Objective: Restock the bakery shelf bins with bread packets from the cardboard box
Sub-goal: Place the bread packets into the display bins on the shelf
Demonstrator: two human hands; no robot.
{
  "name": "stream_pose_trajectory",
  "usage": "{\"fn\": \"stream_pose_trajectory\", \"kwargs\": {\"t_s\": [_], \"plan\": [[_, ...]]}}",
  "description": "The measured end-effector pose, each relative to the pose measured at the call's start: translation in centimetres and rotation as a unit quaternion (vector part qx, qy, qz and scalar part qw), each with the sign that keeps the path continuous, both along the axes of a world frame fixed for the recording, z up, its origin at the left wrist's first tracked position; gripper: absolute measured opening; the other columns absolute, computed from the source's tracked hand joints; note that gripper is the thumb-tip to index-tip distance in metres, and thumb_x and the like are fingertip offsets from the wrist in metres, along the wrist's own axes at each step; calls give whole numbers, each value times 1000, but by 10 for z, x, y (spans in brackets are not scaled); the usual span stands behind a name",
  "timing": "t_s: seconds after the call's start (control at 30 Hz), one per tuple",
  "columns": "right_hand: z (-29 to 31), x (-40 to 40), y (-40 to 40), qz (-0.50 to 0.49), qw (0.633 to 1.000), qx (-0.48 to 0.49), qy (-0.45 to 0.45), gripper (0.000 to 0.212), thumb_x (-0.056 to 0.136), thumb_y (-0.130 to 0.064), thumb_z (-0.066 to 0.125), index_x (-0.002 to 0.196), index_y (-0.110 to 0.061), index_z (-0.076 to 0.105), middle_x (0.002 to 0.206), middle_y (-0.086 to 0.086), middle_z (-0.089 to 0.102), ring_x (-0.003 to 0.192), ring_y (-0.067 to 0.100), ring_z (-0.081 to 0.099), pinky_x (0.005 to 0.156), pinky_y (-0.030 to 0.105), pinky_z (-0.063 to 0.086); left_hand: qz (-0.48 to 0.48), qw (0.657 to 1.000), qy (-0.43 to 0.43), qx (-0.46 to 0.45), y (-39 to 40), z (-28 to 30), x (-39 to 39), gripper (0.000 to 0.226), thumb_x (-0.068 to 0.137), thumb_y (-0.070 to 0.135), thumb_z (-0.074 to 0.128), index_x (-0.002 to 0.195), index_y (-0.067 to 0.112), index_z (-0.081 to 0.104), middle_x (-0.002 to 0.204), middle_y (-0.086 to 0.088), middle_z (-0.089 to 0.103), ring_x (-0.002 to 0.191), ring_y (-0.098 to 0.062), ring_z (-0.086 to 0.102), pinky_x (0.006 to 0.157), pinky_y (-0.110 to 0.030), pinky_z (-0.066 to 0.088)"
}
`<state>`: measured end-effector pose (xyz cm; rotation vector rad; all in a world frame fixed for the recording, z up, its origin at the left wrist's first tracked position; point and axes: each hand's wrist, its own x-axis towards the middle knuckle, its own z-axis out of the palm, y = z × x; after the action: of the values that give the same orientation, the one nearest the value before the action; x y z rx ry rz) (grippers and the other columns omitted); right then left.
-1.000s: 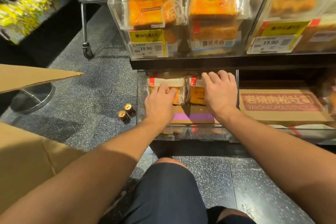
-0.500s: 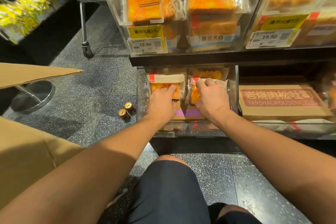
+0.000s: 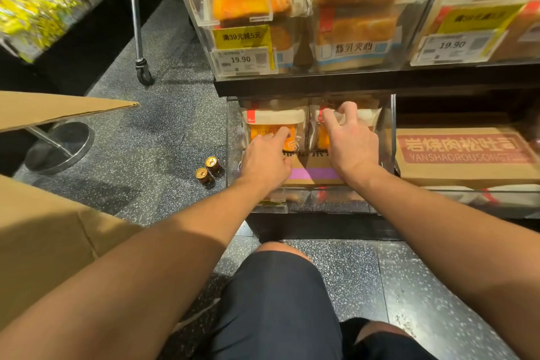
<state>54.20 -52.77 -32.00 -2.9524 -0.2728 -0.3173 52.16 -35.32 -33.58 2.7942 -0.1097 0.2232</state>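
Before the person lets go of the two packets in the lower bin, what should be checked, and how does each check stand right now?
1. Left hand on the left bread packet: ok, fingers rest on its front.
2. Right hand on the right bread packet: ok, fingers curl over its top edge.
3. Both packets upright, side by side in the lower clear bin: ok.
4. Packets seated fully back in the bin: cannot tell, hands hide their lower parts.
5. Cardboard box within reach for more packets: ok, at the person's left; contents cannot tell.
6. Two small cans on the floor beside the bin: not ok, they lie near the working area.
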Motion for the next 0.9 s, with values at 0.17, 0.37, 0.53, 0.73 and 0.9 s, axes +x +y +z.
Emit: {"fn": "stream_pose_trajectory", "kwargs": {"t_s": [0.17,0.37,0.53,0.73,0.9], "plan": [[-8,-5,-1,31,998,48,-15,68,69,9,75,122,-17,42,132,13,33,90,32,57,62,39,56,12,1000,-2,-22,-3,-4,1,46,85,21,70,126,31,52,96,3,66,98,-21,60,86,-42,57],[-4,-22,-2,3,995,100,20,62,73,7,68,125,-18,47,142,10,29,80,37,61,69,43,56,21,999,16,-26,0,-5,-2,55,87,26,68,138,36,49,96,-2,69,89,-23,66,82,-42,61],[-3,-38,-2,-55,997,43,28,39,86,-19,61,125,-20,57,123,6,56,96,35,63,76,40,50,26,998,49,-20,-3,-5,-8,55,89,27,67,140,36,47,84,-1,68,80,-24,68,76,-41,62],[3,-41,5,-35,990,83,105,45,91,-28,59,135,-21,56,126,7,65,111,32,62,90,40,51,29,995,96,-26,-7,-3,-10,54,91,32,65,142,35,48,91,-4,67,76,-23,65,69,-35,60],[39,-64,11,-49,980,67,181,39,89,-25,58,127,-20,58,117,9,69,104,35,64,85,41,54,45,985,156,-63,-10,35,-33,47,92,33,63,138,31,54,102,-11,69,93,-32,65,79,-38,57]]}}
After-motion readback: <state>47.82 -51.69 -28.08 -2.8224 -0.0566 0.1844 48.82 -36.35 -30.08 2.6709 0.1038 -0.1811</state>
